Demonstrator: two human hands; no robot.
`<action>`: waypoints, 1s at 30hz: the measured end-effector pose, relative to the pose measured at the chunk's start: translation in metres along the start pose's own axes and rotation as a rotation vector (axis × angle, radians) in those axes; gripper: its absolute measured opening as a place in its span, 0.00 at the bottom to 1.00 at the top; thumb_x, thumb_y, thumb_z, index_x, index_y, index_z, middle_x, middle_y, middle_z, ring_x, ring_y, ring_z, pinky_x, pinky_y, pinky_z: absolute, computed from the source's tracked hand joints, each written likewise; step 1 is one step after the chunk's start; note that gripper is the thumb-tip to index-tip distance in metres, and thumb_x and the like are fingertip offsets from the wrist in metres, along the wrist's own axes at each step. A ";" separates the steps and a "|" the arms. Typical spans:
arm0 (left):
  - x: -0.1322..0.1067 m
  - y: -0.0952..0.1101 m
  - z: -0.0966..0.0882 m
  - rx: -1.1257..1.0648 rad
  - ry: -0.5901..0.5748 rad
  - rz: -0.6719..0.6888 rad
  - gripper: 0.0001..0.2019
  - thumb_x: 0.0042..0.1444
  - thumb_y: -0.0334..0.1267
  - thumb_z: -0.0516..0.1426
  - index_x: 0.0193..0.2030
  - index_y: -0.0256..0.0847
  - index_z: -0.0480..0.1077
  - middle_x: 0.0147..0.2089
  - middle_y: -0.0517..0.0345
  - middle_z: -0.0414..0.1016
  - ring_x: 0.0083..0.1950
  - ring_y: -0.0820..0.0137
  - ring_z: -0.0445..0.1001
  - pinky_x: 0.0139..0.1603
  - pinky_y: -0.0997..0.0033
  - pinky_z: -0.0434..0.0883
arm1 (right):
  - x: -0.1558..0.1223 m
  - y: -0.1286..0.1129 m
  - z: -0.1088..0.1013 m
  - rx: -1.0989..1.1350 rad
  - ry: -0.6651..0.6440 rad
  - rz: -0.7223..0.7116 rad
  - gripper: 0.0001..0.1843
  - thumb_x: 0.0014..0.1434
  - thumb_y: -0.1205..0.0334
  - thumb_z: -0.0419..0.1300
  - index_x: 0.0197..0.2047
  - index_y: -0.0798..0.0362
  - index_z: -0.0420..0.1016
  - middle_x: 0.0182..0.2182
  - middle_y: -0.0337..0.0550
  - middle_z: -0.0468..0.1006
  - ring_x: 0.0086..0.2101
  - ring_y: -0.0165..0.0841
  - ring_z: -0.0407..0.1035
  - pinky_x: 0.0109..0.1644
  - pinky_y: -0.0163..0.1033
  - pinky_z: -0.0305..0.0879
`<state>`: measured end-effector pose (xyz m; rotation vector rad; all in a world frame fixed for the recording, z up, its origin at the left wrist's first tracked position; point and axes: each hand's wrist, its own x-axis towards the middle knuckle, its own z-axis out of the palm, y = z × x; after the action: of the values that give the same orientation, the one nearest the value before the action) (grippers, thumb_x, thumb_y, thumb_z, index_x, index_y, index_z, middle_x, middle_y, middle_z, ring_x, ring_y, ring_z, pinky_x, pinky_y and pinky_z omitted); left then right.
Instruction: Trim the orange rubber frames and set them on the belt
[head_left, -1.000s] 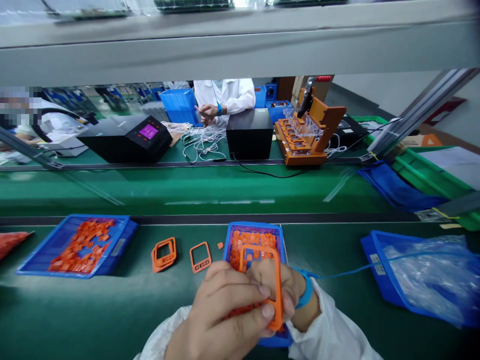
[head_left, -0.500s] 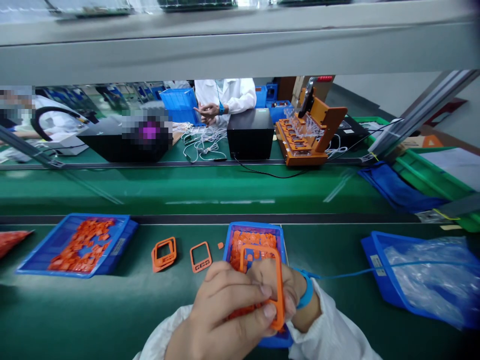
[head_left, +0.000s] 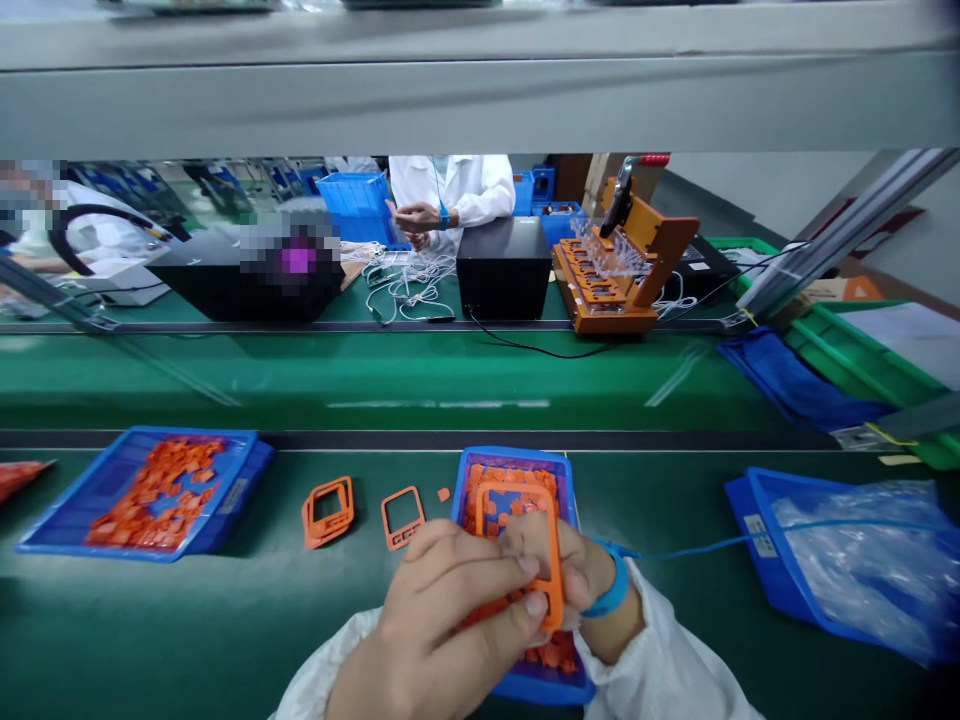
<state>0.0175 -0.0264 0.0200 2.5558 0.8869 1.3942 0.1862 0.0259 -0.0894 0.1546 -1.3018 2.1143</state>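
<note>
An orange rubber frame (head_left: 551, 540) is held upright between both my hands, over a small blue tray (head_left: 570, 490) filled with small orange pieces. My left hand (head_left: 442, 620) pinches the frame's lower right corner with thumb and forefinger. My right hand (head_left: 559, 570), wearing a blue wrist strap (head_left: 611, 590), grips the frame from behind. On the green mat to the left lie a stack of orange frames (head_left: 328, 510), a single orange frame (head_left: 403, 517) and a tiny orange piece (head_left: 444, 494).
A larger blue tray (head_left: 82, 505) of orange pieces sits at far left. A blue bin (head_left: 757, 530) lined with clear plastic stands at right. Beyond the conveyor are black boxes (head_left: 504, 268), an orange jig (head_left: 622, 270) and another person in white (head_left: 450, 195).
The view has shifted slightly. My hands have drawn the frame a little lower and closer, with the grip unchanged. The person across has moved their hands a little.
</note>
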 end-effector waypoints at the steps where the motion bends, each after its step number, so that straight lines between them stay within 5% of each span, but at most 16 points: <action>1: 0.000 -0.002 -0.001 0.002 0.012 0.000 0.05 0.66 0.28 0.61 0.43 0.42 0.78 0.44 0.61 0.84 0.44 0.73 0.80 0.52 0.65 0.72 | 0.003 -0.006 0.002 0.001 0.068 -0.046 0.34 0.55 0.32 0.68 0.24 0.56 0.68 0.18 0.34 0.68 0.20 0.23 0.60 0.27 0.29 0.62; 3: -0.003 -0.007 0.002 -0.008 0.024 0.003 0.05 0.65 0.28 0.62 0.44 0.40 0.78 0.45 0.58 0.84 0.46 0.72 0.80 0.52 0.65 0.71 | 0.010 -0.019 0.006 0.009 0.258 -0.126 0.31 0.53 0.32 0.71 0.37 0.54 0.72 0.31 0.37 0.74 0.30 0.25 0.67 0.37 0.28 0.67; 6: -0.007 -0.020 0.016 -0.006 -0.032 0.023 0.05 0.67 0.29 0.60 0.45 0.40 0.77 0.49 0.57 0.84 0.50 0.70 0.80 0.54 0.64 0.70 | 0.018 -0.035 0.014 0.051 0.493 -0.092 0.47 0.45 0.23 0.68 0.57 0.46 0.66 0.56 0.49 0.74 0.49 0.39 0.74 0.52 0.42 0.73; 9: -0.011 -0.036 0.033 0.041 -0.122 0.050 0.08 0.69 0.30 0.57 0.47 0.42 0.77 0.52 0.57 0.83 0.55 0.70 0.78 0.58 0.64 0.69 | 0.021 -0.042 0.016 -0.010 0.603 -0.098 0.43 0.50 0.30 0.70 0.59 0.46 0.66 0.54 0.50 0.76 0.53 0.42 0.75 0.60 0.48 0.71; 12: -0.014 -0.054 0.039 0.077 -0.139 -0.026 0.08 0.69 0.31 0.56 0.45 0.43 0.78 0.53 0.52 0.80 0.57 0.65 0.76 0.55 0.62 0.69 | 0.018 -0.048 0.009 -0.130 0.836 -0.218 0.25 0.60 0.43 0.70 0.53 0.46 0.70 0.51 0.45 0.77 0.47 0.35 0.77 0.51 0.40 0.77; 15: -0.017 -0.072 0.040 0.091 -0.389 -0.198 0.08 0.69 0.33 0.57 0.41 0.42 0.78 0.45 0.53 0.79 0.47 0.65 0.76 0.48 0.62 0.69 | 0.013 -0.058 0.000 -0.168 1.046 -0.296 0.18 0.62 0.50 0.69 0.51 0.45 0.72 0.53 0.42 0.76 0.48 0.35 0.76 0.48 0.41 0.80; 18: -0.025 -0.084 0.049 0.046 -0.856 -0.250 0.07 0.64 0.32 0.62 0.47 0.45 0.79 0.47 0.56 0.81 0.51 0.63 0.78 0.52 0.61 0.69 | 0.010 -0.065 -0.004 -0.141 1.080 -0.314 0.16 0.62 0.51 0.70 0.49 0.45 0.73 0.51 0.41 0.77 0.47 0.35 0.76 0.47 0.42 0.81; 21: -0.035 -0.086 0.067 0.049 -1.172 -0.225 0.23 0.52 0.39 0.72 0.55 0.49 0.78 0.58 0.53 0.80 0.60 0.56 0.76 0.62 0.54 0.66 | 0.010 -0.064 -0.003 -0.123 1.059 -0.282 0.17 0.59 0.51 0.71 0.47 0.46 0.73 0.49 0.41 0.77 0.46 0.35 0.76 0.47 0.42 0.81; 24: -0.043 -0.082 0.082 0.168 -1.262 -0.223 0.30 0.42 0.43 0.76 0.55 0.52 0.80 0.62 0.51 0.78 0.62 0.47 0.74 0.63 0.48 0.65 | 0.012 -0.061 -0.002 -0.099 1.034 -0.269 0.18 0.58 0.50 0.72 0.46 0.47 0.73 0.48 0.41 0.78 0.44 0.34 0.76 0.46 0.41 0.81; 28: -0.045 -0.082 0.084 0.190 -1.239 -0.206 0.05 0.56 0.33 0.67 0.39 0.44 0.83 0.44 0.52 0.85 0.50 0.55 0.80 0.55 0.53 0.67 | 0.013 -0.060 -0.004 -0.064 1.006 -0.268 0.16 0.59 0.52 0.72 0.45 0.47 0.73 0.47 0.39 0.78 0.44 0.33 0.76 0.45 0.40 0.81; 30: -0.043 -0.083 0.080 0.173 -1.206 -0.188 0.07 0.61 0.31 0.61 0.36 0.41 0.82 0.39 0.51 0.84 0.44 0.60 0.81 0.51 0.57 0.67 | 0.013 -0.060 -0.005 -0.052 1.003 -0.270 0.16 0.60 0.52 0.71 0.45 0.47 0.73 0.47 0.39 0.78 0.44 0.32 0.76 0.45 0.39 0.81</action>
<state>0.0264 0.0339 -0.0872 2.6088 0.9080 -0.3656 0.2115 0.0540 -0.0404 -0.6408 -0.6637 1.5464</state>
